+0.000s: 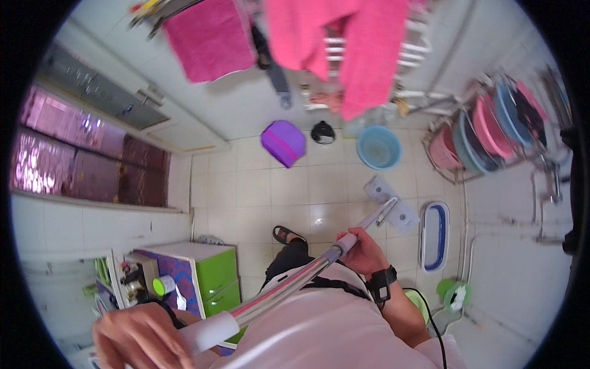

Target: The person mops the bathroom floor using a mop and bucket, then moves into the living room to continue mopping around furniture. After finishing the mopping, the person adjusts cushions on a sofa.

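Observation:
A flat mop runs diagonally across my body, its metal pole [286, 288] marked with a pink stripe. My left hand [140, 334] grips the white upper end of the handle [209, 330], at the lower left. Lower on the pole, my right hand [364, 256] is wrapped around the pale sleeve, with a dark band and device on the wrist. Beyond it the mop head [401, 214] shows two pale panels with round dark spots, angled over the floor tiles. Whether it touches the floor is hard to tell. To its right is an oblong white-and-blue tub [434, 237].
A light blue basin [379, 147], a black-and-white object [322, 133] and a purple item [283, 142] line the far wall. Stacked basins fill a metal rack [454, 177] at right. A green-fronted cabinet [215, 270] stands at left. Pink towels [373, 60] hang ahead; a green bin [454, 295] stands lower right.

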Tool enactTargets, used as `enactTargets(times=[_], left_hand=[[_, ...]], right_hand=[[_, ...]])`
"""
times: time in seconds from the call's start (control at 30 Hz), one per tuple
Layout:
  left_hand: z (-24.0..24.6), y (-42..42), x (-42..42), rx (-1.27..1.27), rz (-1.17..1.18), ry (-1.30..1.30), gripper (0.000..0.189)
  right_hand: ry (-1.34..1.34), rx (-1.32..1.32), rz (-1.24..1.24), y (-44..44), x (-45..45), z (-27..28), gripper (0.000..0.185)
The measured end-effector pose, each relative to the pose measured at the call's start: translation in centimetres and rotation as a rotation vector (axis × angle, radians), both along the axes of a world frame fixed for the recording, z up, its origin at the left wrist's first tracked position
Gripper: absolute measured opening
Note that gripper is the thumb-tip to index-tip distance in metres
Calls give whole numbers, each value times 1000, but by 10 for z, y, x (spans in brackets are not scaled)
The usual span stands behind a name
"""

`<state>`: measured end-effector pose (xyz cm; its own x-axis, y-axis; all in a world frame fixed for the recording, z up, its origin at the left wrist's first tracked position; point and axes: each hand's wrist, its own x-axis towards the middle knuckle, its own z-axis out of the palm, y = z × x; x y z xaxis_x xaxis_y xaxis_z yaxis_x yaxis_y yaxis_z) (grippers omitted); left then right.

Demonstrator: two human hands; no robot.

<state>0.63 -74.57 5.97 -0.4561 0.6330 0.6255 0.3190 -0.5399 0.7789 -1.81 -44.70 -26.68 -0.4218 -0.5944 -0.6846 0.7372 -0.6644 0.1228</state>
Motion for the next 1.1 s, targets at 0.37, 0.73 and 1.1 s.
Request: enactTargets(times=[0.37,0.73,1.1], left_hand=[[22,-242,19,281,629,-83,32],[51,-397,16,-214,925,92,27],[50,-596,-122,62,1566,65,35]], right_hand=[[-152,-133,846,-343,-65,-16,20],[-126,-173,1012,-683,-90,2,11],[-152,-489,1045,-1020,-193,-51,8]])
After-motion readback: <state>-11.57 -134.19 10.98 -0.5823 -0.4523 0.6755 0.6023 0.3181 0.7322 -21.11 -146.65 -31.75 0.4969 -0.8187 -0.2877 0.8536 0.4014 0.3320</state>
